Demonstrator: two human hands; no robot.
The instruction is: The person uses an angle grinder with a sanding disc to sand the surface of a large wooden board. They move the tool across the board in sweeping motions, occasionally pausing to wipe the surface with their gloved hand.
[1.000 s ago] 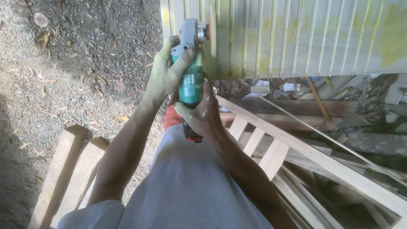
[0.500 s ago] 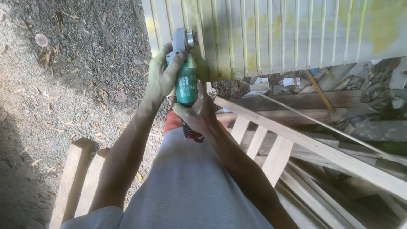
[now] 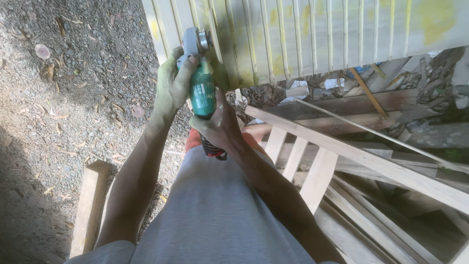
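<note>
Left hand (image 3: pixel 172 85) clamped near the grey head of a green-bodied angle grinder (image 3: pixel 201 88), fingers wrapped tight; right hand (image 3: pixel 220 127) gripping its rear handle. Disc against a pale yellow-stained slatted wooden panel (image 3: pixel 312 34), above gravel ground (image 3: pixel 58 98).

Open gravel ground (image 3: pixel 68 88) left of the angle grinder (image 3: pixel 201 83) gives free passage, slatted panel (image 3: pixel 312 39) blocks ahead, wooden frame (image 3: pixel 351 156) and scrap lumber pile (image 3: pixel 420 112) crowd the right, loose plank (image 3: pixel 90 205) lies low left.
</note>
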